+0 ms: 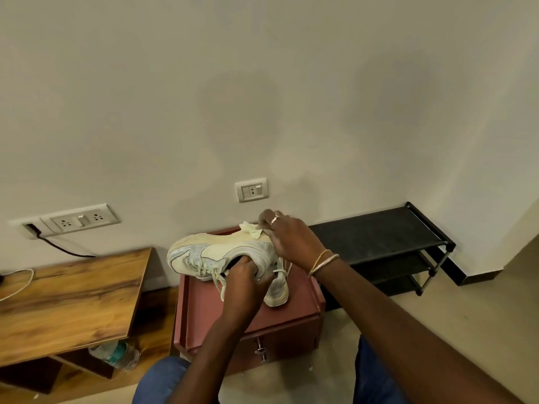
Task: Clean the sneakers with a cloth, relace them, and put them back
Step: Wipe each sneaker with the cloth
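A pale cream and light-blue sneaker [204, 252] is held on its side above the reddish-brown bedside cabinet [297, 313], toe pointing left, loose laces hanging down. My left hand [248, 275] grips it at the collar, fingers inside the opening. My right hand [287, 237] presses a small pale yellow cloth [250, 228] against the heel end of the sole. A second sneaker [277, 290] stands on the cabinet top, mostly hidden behind my left hand.
A black three-tier shoe rack [393, 237] stands against the wall on the right. A wooden table [67, 298] is on the left, with a plastic bottle [116, 355] on its lower shelf. Wall sockets [252, 190] sit behind the cabinet.
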